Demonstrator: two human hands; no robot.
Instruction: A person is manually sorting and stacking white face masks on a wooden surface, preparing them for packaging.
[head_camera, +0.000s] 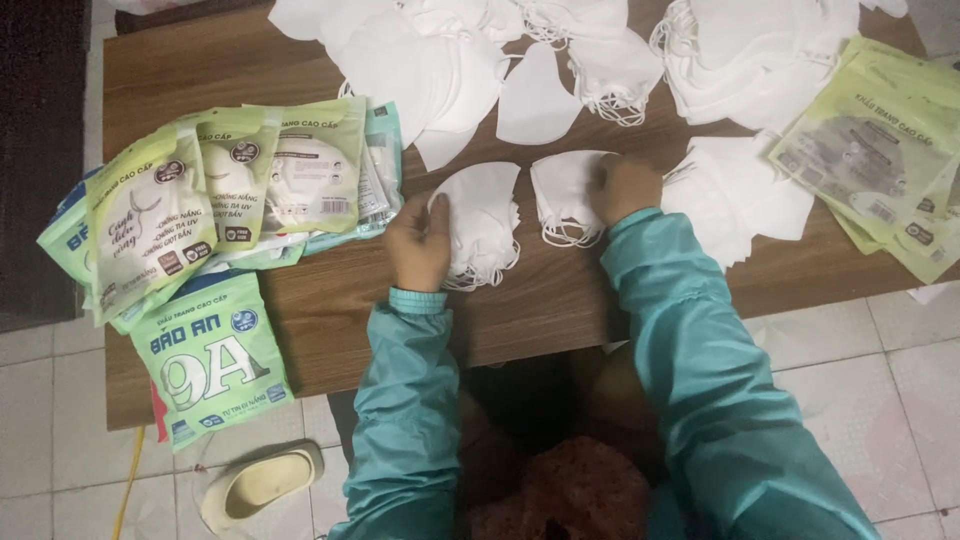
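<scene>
Pale floor tiles (60, 400) surround a low wooden desk (330, 300), seen from the head camera looking straight down; a dark strip of wall or doorway runs along the 9 o'clock edge, and a cream slipper (262, 483) lies on the tiles at 7 o'clock beside a yellow cord (128, 490).

Both teal sleeves reach in from 6 o'clock. The left hand (418, 245) pinches the left edge of a small stack of white face masks (485, 220) at the desk's centre, fingers closed on the layers, seemingly to keep them squared up. Just beside it, toward 3 o'clock, the right hand (622, 185) rests palm-down on a second stack of masks (562, 195), fingers curled over its right edge, pressing it flat; the ear loops spill out underneath.

Loose white masks (440, 60) are heaped across the 12 o'clock side, within easy reach, and another flat pile (735, 195) sits near the right wrist at 2 o'clock. Green printed pouches (210, 190) fan out at 9 o'clock, one hanging over the desk's near edge at 8 o'clock, and paler green pouches (880, 150) overlap at 3 o'clock, so supplies flank the working spot on both sides.
</scene>
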